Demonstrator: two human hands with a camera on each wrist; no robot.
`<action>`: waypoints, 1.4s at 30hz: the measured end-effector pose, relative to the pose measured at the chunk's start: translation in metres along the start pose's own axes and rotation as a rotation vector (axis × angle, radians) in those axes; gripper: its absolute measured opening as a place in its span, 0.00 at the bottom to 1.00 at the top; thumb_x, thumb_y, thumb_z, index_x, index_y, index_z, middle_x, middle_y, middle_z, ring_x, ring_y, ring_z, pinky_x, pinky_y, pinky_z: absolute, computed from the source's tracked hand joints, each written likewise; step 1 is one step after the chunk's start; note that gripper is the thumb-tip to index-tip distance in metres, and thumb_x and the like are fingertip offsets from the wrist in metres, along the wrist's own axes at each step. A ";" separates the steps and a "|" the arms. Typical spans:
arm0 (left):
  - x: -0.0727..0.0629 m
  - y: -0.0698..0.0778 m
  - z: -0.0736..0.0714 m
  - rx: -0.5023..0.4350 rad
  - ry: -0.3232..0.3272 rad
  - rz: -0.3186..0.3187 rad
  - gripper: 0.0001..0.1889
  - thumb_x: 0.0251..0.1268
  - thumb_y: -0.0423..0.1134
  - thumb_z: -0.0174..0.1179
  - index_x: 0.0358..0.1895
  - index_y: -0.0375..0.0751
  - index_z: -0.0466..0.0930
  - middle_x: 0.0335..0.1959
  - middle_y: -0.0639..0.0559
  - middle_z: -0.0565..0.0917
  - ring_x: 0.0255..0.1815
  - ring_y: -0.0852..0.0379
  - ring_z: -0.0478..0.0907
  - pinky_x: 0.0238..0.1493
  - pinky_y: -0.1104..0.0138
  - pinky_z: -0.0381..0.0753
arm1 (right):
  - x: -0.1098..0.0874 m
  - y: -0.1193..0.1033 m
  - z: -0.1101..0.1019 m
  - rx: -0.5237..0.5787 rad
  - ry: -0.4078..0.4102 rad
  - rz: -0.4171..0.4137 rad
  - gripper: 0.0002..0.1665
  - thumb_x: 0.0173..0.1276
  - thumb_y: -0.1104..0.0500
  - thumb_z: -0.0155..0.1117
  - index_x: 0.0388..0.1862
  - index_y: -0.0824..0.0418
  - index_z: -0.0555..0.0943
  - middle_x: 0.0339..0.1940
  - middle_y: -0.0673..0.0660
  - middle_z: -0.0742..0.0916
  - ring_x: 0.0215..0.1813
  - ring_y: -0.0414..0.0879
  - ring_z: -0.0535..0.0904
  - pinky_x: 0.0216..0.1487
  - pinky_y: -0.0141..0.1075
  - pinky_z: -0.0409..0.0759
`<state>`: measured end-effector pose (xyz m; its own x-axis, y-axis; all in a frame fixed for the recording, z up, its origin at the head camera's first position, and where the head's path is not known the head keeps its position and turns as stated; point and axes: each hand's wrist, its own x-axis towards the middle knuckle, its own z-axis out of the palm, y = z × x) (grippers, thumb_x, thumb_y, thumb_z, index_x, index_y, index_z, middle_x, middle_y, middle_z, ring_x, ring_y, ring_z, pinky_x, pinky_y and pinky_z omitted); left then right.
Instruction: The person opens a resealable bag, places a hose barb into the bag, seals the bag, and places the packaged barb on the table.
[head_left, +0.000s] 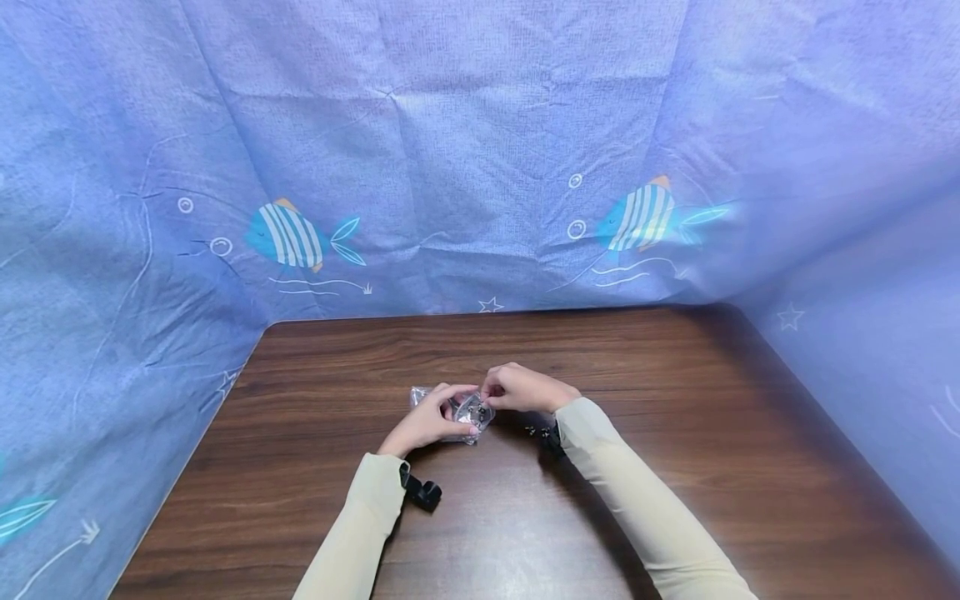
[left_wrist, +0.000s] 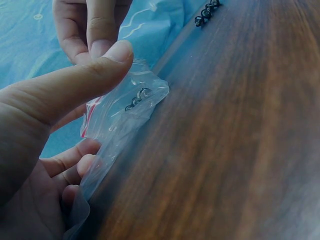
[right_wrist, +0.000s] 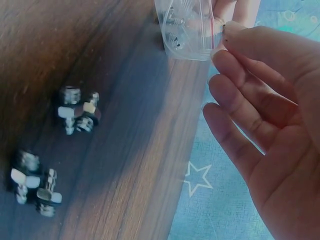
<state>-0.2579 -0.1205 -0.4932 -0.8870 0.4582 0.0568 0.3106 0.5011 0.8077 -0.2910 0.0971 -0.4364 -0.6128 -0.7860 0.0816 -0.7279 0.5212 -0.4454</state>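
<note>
My left hand (head_left: 435,417) holds a small clear zip bag (head_left: 474,410), thumb on one side and fingers on the other. Small metal fittings lie inside the bag, showing through the plastic in the left wrist view as dark rings (left_wrist: 137,100). A red line runs along the zip by its mouth. My right hand (head_left: 525,387) has its thumb and index finger pinched together at the edge of the mouth; its other fingers (right_wrist: 230,120) are loosely bent. Two little clusters of shiny metal fittings (right_wrist: 80,110) lie on the table below my right wrist.
The brown wood-grain table (head_left: 315,500) ends at a blue fabric curtain (head_left: 465,167) printed with fish, which hangs along the back and sides. More clear plastic (head_left: 417,395) shows behind my left hand. Black wrist camera straps (head_left: 423,492) sit at both cuffs.
</note>
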 end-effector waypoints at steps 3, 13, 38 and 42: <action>0.000 0.000 0.000 0.004 0.000 -0.002 0.34 0.50 0.45 0.74 0.64 0.49 0.73 0.42 0.47 0.73 0.29 0.61 0.68 0.32 0.72 0.69 | 0.000 0.001 0.000 -0.013 0.001 -0.013 0.03 0.63 0.63 0.65 0.31 0.60 0.84 0.29 0.49 0.83 0.31 0.34 0.74 0.37 0.25 0.74; 0.000 0.001 -0.001 -0.002 -0.002 -0.002 0.35 0.50 0.45 0.74 0.65 0.48 0.73 0.42 0.46 0.73 0.30 0.61 0.68 0.31 0.72 0.70 | -0.004 0.001 -0.002 0.005 -0.020 0.003 0.03 0.62 0.62 0.66 0.33 0.60 0.85 0.30 0.49 0.84 0.32 0.35 0.75 0.38 0.27 0.76; -0.001 -0.001 -0.001 -0.031 -0.009 -0.019 0.36 0.49 0.46 0.74 0.65 0.49 0.73 0.45 0.48 0.73 0.30 0.61 0.69 0.33 0.71 0.71 | -0.038 0.021 -0.014 0.050 -0.147 0.184 0.05 0.57 0.57 0.72 0.32 0.55 0.86 0.28 0.43 0.86 0.29 0.31 0.76 0.36 0.25 0.76; 0.000 -0.001 -0.001 -0.028 -0.011 -0.015 0.36 0.49 0.46 0.74 0.65 0.49 0.73 0.46 0.48 0.73 0.30 0.61 0.69 0.33 0.71 0.71 | -0.042 0.023 -0.014 0.054 -0.158 0.203 0.05 0.57 0.57 0.73 0.31 0.55 0.86 0.28 0.43 0.86 0.29 0.31 0.77 0.36 0.26 0.76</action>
<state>-0.2583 -0.1217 -0.4934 -0.8877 0.4588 0.0382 0.2874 0.4874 0.8245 -0.2865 0.1465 -0.4379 -0.6857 -0.7117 -0.1528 -0.5750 0.6583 -0.4859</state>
